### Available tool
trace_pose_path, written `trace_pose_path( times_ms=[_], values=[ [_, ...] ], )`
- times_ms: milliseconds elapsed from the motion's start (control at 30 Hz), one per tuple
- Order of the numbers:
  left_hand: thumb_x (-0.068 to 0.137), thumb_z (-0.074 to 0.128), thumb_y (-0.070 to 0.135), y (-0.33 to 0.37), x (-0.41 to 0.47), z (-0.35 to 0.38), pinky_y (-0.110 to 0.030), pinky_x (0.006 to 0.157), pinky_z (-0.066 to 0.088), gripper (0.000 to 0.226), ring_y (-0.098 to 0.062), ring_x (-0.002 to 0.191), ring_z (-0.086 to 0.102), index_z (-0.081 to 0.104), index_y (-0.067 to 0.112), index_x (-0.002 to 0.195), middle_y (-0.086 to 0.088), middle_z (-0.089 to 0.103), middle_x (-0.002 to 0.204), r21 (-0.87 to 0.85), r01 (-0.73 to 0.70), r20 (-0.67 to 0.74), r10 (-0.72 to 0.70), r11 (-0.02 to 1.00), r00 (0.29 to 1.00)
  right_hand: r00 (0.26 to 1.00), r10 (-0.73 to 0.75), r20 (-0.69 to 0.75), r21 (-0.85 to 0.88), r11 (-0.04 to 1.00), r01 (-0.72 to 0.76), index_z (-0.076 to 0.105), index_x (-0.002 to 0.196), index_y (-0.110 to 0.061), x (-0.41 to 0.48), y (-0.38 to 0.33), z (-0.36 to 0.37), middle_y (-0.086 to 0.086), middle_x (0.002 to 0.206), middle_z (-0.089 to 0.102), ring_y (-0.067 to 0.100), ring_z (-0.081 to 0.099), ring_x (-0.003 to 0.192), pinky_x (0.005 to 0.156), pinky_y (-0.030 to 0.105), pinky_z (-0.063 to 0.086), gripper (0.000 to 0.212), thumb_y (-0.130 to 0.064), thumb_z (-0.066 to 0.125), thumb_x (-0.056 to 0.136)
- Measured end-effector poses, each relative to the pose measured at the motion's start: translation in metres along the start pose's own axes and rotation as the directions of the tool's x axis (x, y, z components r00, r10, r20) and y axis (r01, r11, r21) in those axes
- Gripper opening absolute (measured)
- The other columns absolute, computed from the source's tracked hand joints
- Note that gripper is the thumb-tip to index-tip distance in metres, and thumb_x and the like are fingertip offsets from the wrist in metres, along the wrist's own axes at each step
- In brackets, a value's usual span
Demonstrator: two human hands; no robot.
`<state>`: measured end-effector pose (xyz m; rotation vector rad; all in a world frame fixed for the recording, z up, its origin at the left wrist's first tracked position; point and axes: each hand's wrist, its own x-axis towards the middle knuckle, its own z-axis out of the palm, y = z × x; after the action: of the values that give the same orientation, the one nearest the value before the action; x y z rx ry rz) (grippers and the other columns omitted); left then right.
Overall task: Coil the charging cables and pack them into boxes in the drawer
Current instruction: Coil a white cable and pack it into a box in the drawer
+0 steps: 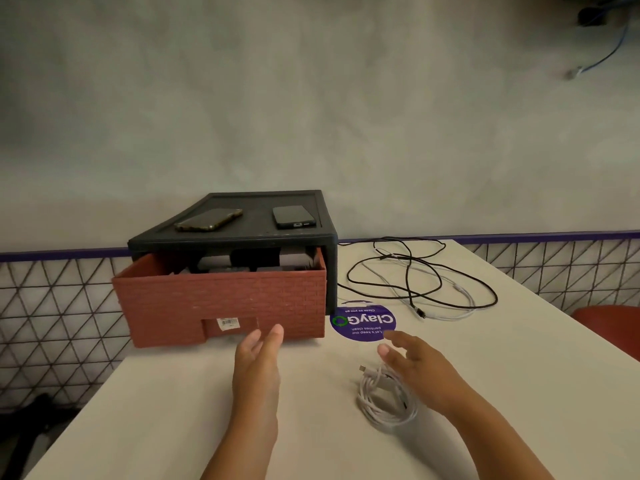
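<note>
Far left there's a lattice partition running behind the white tabletop. On the tabletop sits a black drawer housing with two phones lying flat on top, one in a gold-edged case and a dark one to its right. The red brick-pattern drawer is pulled partway out of the housing, with a small barcode label in the handle notch. There are some grey and dark boxy shapes inside, but it's too dim to sort out what's what. The left hand is right in front of the drawer face, fingers straight and close together, holding nothing – can't tell if the fingertips actually touch the drawer. Next over is a round purple "ClayGo" sticker stuck to the tabletop just beside the housing's corner. Closer in, a coiled white cable lies on the tabletop, outside the drawer, with one plug poking out at the top left. The right hand is over the coil's right edge, fingers spread and loose, nothing gripped – contact with the coil is hard to call. Farther back, a loose black cable and a loose white cable sprawl tangled together, uncoiled. At the far right edge there's a red seat.
</note>
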<state>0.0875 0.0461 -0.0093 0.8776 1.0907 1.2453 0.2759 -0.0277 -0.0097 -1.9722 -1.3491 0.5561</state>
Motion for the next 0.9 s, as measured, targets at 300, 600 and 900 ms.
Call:
trace_pose_path(
  times_ms=[300, 600, 900],
  values=[
    [0.086, 0.058, 0.046, 0.039, 0.047, -0.036, -0.043, 0.093, 0.04, 0.061, -0.03, 0.124, 0.042, 0.042, 0.011, 0.134, -0.014, 0.043, 0.132, -0.344, 0.273, 0.112, -0.25, 0.898, 0.962, 0.978, -0.168, -0.127, 0.03, 0.984, 0.173, 0.036, 0.14, -0.029, 0.051, -0.054, -0.008, 0.003, 0.141, 0.043, 0.018, 0.05, 0.118, 0.084, 0.027, 0.042, 0.049, -0.042, 0.046, 0.094],
    [0.087, 0.057, 0.045, 0.048, 0.079, -0.028, -0.041, 0.107, 0.033, 0.079, -0.03, 0.129, 0.041, 0.025, -0.001, 0.142, -0.019, 0.044, 0.135, -0.563, 0.326, 0.129, -0.309, 0.759, 0.942, 0.948, -0.183, -0.261, 0.049, 0.978, 0.203, 0.042, 0.138, -0.024, 0.12, -0.111, -0.005, 0.011, 0.138, 0.04, 0.025, 0.047, 0.117, 0.092, 0.032, 0.04, 0.042, -0.03, 0.046, 0.097],
    [0.084, 0.058, 0.047, 0.044, 0.076, -0.027, -0.043, 0.107, 0.035, 0.074, -0.029, 0.117, 0.049, 0.035, 0.0, 0.136, -0.016, 0.051, 0.121, -0.6, 0.281, 0.077, -0.296, 0.749, 0.952, 0.921, -0.135, -0.366, 0.091, 0.98, 0.18, 0.067, 0.107, -0.017, 0.152, -0.115, 0.006, 0.012, 0.117, 0.058, 0.019, 0.057, 0.081, 0.058, 0.019, 0.04, 0.023, -0.011, 0.048, 0.095]
  ],
)
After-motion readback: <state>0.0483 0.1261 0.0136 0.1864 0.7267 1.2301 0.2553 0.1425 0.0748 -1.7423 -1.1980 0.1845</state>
